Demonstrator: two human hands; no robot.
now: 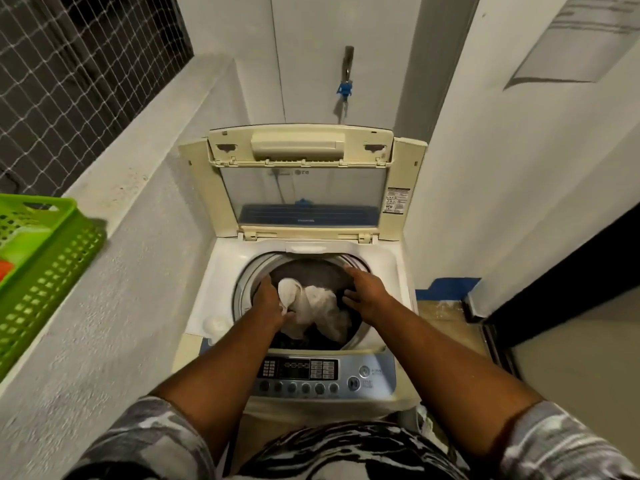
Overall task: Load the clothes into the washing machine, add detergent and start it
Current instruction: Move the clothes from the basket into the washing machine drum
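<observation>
Both hands in washer (pixel 388 258) drum, lid up. Left hand (pixel 268 299) gripping white cloth (pixel 320 306) atop dark clothes (pixel 311 271); right hand (pixel 365 289) flat, fingers spread, pressing those.

A cream washing machine (pixel 398 268) with a blue-grey control panel (pixel 325 375) is showing white cloth (pixel 322 306) over dark laundry (pixel 311 271), a green lattice basket (pixel 38 258) sitting at nine o'clock.

Both hands reach into the open washing machine (pixel 221 271) drum — left hand (pixel 268 299) grips a white cloth (pixel 318 306), right hand (pixel 365 292) presses dark laundry (pixel 311 271).
</observation>
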